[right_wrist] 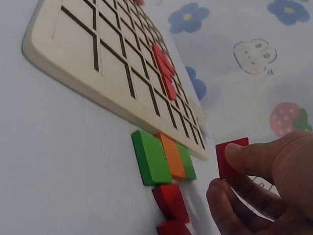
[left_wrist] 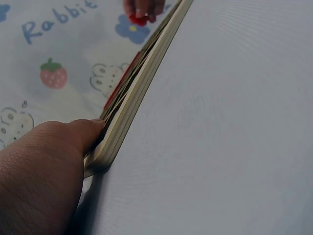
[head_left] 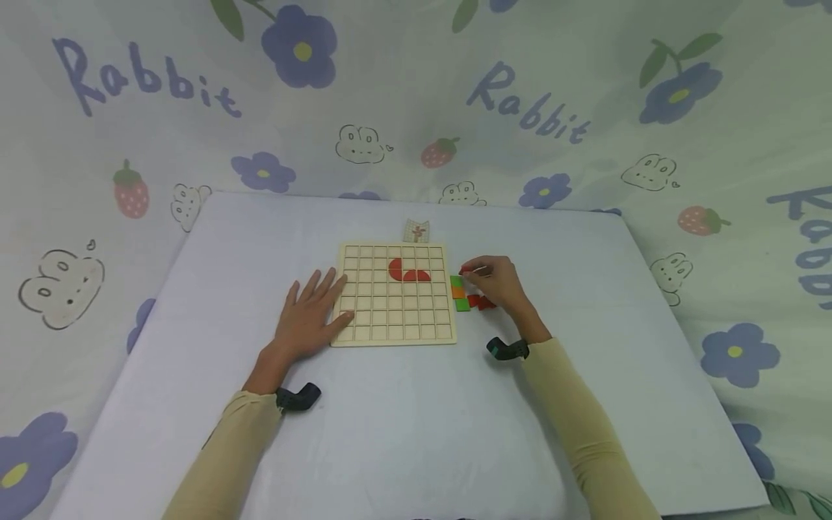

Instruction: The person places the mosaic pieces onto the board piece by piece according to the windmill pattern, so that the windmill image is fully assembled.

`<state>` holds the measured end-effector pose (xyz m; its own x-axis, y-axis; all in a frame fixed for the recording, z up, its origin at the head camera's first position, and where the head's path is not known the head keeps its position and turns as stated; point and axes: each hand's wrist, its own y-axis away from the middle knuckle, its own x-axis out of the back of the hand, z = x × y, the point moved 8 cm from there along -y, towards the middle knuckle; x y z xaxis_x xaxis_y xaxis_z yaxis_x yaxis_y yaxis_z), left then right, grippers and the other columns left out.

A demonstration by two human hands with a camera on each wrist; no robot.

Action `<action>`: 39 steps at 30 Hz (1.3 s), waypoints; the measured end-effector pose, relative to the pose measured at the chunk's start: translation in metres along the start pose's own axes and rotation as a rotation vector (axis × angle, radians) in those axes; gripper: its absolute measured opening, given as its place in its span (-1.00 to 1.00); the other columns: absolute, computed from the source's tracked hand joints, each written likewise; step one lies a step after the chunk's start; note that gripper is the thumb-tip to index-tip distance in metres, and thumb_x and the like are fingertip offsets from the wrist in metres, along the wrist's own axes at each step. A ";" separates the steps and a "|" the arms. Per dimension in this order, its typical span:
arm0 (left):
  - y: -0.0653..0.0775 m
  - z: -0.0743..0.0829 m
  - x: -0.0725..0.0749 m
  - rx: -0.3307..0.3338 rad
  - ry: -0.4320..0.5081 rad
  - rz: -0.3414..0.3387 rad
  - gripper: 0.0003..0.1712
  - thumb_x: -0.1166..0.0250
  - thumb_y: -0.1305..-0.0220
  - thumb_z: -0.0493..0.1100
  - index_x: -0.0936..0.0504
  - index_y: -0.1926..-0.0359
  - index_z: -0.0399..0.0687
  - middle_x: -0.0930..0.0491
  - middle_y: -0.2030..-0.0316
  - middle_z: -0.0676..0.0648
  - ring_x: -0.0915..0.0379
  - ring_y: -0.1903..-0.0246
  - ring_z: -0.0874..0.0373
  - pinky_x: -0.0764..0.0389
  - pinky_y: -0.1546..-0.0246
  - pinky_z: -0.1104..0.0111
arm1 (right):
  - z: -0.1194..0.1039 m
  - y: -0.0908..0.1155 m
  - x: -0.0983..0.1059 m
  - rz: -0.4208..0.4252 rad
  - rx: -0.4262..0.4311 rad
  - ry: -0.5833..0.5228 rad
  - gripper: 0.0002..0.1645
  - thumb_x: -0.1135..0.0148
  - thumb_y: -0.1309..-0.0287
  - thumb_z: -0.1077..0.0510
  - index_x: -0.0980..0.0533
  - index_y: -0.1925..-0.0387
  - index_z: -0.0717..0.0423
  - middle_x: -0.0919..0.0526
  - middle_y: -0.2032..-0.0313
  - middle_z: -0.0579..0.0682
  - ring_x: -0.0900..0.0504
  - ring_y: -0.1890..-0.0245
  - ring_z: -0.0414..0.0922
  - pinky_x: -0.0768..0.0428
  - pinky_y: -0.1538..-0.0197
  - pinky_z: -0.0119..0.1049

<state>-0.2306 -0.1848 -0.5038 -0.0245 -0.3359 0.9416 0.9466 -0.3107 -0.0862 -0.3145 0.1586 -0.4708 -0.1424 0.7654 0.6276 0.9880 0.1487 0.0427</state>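
A pale wooden grid board [head_left: 396, 318] lies on the white table. My left hand [head_left: 305, 318] rests on its left edge with fingers spread; in the left wrist view the thumb [left_wrist: 88, 132] touches the rim. Right of the board, my right hand [head_left: 497, 282] pinches a small red tile [right_wrist: 221, 159] between thumb and fingers, raised above the table. Red curved pieces [head_left: 396, 269] sit in several cells in the upper middle of the grid. Beside the board's right edge lie green tiles [right_wrist: 152, 159], an orange tile [right_wrist: 171, 154] and loose red pieces [right_wrist: 171, 201], partly under the right hand.
Behind the board stands or lies a small card [head_left: 417, 231] with a grid and a reddish figure. The white tabletop [head_left: 416, 419] stretches around the board. A patterned cloth [head_left: 403, 94] hangs behind the table.
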 end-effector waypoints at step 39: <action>0.000 0.000 0.001 0.010 0.007 0.004 -0.09 0.07 -0.39 0.39 -0.02 -0.56 0.01 0.10 -0.53 -0.12 0.34 -0.50 -0.11 0.36 -0.39 -0.12 | -0.064 -0.004 -0.078 -0.074 0.201 0.022 -0.82 -0.44 -0.13 0.16 -0.72 0.23 0.14 -0.71 0.41 -0.11 -0.65 0.40 -0.20 -0.61 0.30 -0.29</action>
<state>-0.2306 -0.1852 -0.5028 -0.0226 -0.3433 0.9389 0.9498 -0.3006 -0.0871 -0.3031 0.0585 -0.4702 -0.2108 0.7342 0.6454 0.9426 0.3277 -0.0648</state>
